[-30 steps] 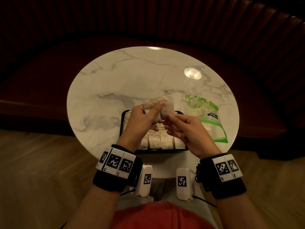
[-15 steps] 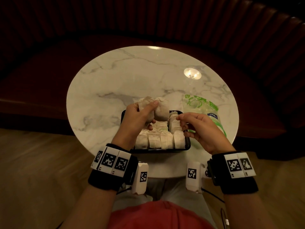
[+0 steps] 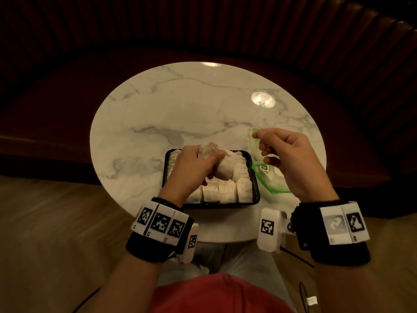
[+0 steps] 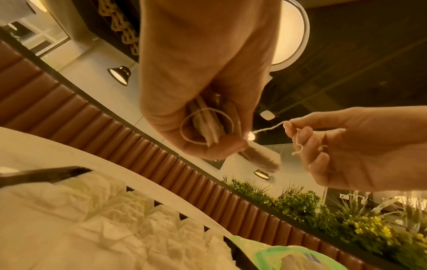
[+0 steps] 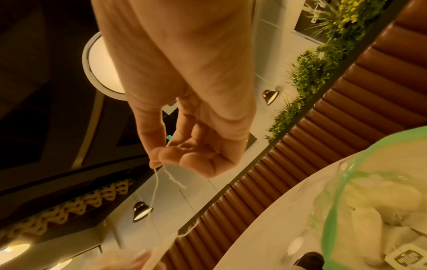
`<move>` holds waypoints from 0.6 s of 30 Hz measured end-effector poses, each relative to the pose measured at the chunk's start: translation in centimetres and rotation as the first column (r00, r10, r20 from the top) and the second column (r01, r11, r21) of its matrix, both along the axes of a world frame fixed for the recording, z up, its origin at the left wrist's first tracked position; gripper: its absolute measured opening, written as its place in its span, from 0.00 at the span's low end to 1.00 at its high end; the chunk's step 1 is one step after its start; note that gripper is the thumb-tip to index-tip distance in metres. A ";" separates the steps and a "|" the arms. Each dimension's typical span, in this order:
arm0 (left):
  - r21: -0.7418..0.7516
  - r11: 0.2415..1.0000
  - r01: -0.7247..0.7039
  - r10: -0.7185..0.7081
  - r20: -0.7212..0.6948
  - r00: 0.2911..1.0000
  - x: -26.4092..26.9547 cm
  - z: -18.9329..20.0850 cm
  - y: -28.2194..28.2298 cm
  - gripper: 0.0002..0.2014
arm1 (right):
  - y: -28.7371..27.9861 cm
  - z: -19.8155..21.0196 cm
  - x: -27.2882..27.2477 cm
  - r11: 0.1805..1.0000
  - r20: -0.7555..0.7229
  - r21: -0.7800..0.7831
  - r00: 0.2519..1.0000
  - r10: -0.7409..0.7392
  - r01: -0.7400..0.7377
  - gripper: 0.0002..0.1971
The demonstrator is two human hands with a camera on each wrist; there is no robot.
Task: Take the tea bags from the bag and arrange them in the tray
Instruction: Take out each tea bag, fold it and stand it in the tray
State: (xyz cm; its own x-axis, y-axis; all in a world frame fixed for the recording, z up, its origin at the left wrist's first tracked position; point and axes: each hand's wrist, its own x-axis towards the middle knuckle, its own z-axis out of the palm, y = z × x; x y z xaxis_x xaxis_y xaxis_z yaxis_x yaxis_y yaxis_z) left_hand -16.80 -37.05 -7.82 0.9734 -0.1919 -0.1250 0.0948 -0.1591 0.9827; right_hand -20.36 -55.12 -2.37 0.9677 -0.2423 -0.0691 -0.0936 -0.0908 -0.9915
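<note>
Table point(image 3: 158, 114): round, white marble, with the tray and bag at its near edge.
Tray point(image 3: 256, 188): black and rectangular, left of the bag, packed with pale tea bags in rows point(image 3: 222, 193) along its near and side walls.
Left hand point(image 3: 191, 168): above the tray, fingers curled tight round a small bundle of tea bags point(image 3: 222, 170); the left wrist view shows the bundle's edges point(image 4: 208, 126) gripped between thumb and fingers, a loop of string lying across them.
String point(image 4: 268, 128): thin and white, running from the bundle to the right hand's fingertips; a short loose end hangs below the pinch.
Right hand point(image 3: 291, 159): raised above the bag, apart from the left hand, thumb and forefinger pinching the string, the other fingers loosely curled.
Bag point(image 3: 270, 177): clear plastic with a green rim, lying just right of the tray; the right wrist view shows more tea bags inside point(image 5: 379, 206) and a small printed tag point(image 5: 406, 258).
</note>
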 end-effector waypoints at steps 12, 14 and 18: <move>-0.211 0.953 -0.217 0.197 -0.113 0.974 0.5 0.6 -0.5 0.13 | 2.0 -2.1 -2.9 0.936 -0.103 -0.064 0.935 0.339 -0.347 0.06; -0.255 0.938 -0.235 0.206 -0.136 0.969 0.5 0.6 -0.4 0.14 | 2.1 -2.3 -3.0 0.918 -0.126 -0.062 0.916 0.381 -0.391 0.06; -0.316 0.908 -0.275 0.232 -0.167 0.958 0.7 0.9 -0.2 0.13 | 1.7 -2.7 -3.3 0.778 -0.281 -0.162 0.784 0.553 -0.607 0.06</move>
State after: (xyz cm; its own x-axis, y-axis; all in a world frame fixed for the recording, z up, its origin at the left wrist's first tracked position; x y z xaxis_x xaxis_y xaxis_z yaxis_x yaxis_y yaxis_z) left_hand -16.10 -37.28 -6.96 0.9757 0.0079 -0.2190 0.2119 0.2201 0.9522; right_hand -23.63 -53.46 -5.03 0.8971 0.3262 -0.2980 -0.1460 -0.4177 -0.8968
